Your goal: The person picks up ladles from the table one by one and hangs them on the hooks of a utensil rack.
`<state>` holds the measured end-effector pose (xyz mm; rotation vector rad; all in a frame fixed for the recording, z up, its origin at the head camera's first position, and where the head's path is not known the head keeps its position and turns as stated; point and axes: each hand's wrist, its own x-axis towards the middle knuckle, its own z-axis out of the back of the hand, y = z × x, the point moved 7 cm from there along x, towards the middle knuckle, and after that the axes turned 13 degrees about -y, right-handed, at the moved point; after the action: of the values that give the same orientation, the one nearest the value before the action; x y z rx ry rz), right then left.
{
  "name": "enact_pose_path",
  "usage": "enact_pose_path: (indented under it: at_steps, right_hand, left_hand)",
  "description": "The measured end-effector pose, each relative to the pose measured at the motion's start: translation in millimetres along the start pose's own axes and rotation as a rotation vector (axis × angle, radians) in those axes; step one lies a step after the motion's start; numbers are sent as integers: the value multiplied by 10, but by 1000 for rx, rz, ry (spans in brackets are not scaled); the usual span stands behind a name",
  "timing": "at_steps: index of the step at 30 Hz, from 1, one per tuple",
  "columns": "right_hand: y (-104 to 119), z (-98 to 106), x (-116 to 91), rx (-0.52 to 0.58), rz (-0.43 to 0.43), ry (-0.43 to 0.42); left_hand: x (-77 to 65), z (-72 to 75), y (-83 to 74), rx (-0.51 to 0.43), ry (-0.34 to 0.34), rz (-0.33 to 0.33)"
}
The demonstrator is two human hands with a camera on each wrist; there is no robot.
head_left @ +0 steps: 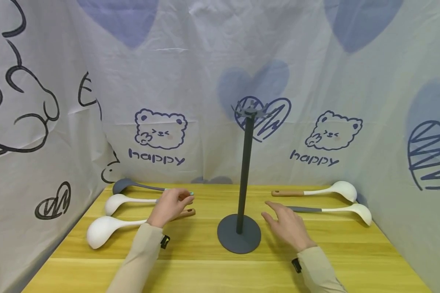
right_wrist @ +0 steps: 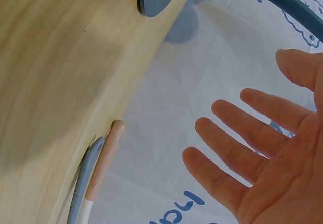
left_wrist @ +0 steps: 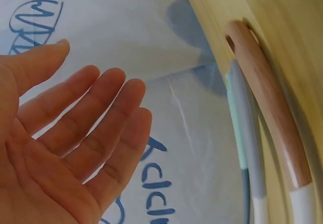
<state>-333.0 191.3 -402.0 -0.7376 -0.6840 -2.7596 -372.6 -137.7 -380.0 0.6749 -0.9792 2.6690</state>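
My left hand (head_left: 171,205) is over the handles of three ladles at the left, its fingers loosely bent and holding nothing. Nearest me lies a white ladle (head_left: 104,231) with a brown wooden handle (left_wrist: 272,98). Behind it are a white ladle (head_left: 115,203) with a grey handle (left_wrist: 248,128) and a dark grey ladle (head_left: 124,185) with a mint handle end (left_wrist: 235,118). My right hand (head_left: 287,224), fingers spread and palm bare in the right wrist view, hovers beside the grey handle (head_left: 303,209) of a white ladle (head_left: 362,212). Farther back lies another white ladle (head_left: 344,189) with a wooden handle (right_wrist: 106,158).
Between the hands stands a dark grey rack, its upright pole (head_left: 245,175) rising from a round base (head_left: 227,240) to a ring of hooks (head_left: 250,110) at the top. A printed cloth (head_left: 212,162) hangs behind and along both sides of the wooden table (head_left: 212,272).
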Motion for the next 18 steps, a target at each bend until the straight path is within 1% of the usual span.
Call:
enact_pose_path:
  at_steps: [5,8,11,14,16,18]
  right_hand:
    - [17,54,20,-2,15,-23]
    - [21,109,35,8,15,-54]
    - [22,145,48,20,15,-76]
    - [40,145,53,28,26,-72]
    - [58,137,53,33,35,-66]
    - [67,131,53,37,36,-67]
  left_hand:
    - [-1,-2,150,46,37,44]
    - [-19,-18,254,108,70,62]
    - [-41,-36,367,198,107,65]
    - [-63,-40,466,283,130,58]
    - [-79,-39,519,315,148,56]
    - [-95,-36,564,326,167,68]
